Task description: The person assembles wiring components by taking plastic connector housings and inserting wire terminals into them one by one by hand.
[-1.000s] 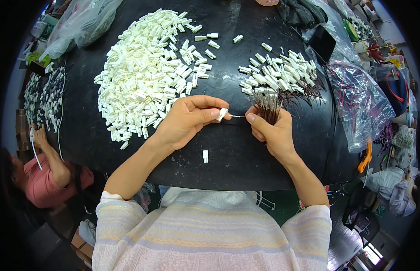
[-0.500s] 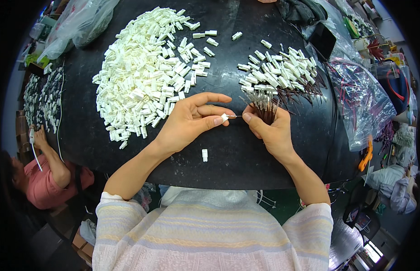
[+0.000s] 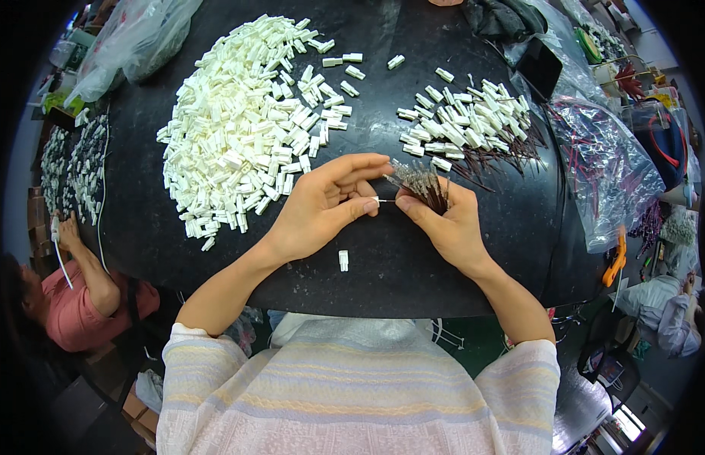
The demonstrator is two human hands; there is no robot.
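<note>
While our two hands have drawn closer together over the last second, the small white connector housing (image 3: 375, 200) that sat clear between our left thumb and forefinger is now almost swallowed by the pinch, so we judge a wire end is being pressed home into it. We work over the round black worktop (image 3: 474, 265), where the biggest thing is the heap of empty white housings (image 3: 239, 136) on our left, well apart from our hands. Next in size is the clear plastic bag of dark wires (image 3: 606, 171) at the right rim, and then the smaller pile of finished housings with wires trailing (image 3: 466, 125) just beyond our right hand. Another clear bag (image 3: 133, 38) lies at the far left edge, and a person in a pink top (image 3: 95, 303) works low at the left. Our left hand (image 3: 318, 208) keeps its fingers clenched on the housing, while our right hand (image 3: 443, 224) grips the bundle of terminal-tipped wires (image 3: 422, 182), its thumb and forefinger feeding one wire across the small gap. Nothing lies between our hands; the bundle's bristling tips stand close above the joint and could snag. One stray housing (image 3: 343, 260) lies alone on the worktop near our wrists.
</note>
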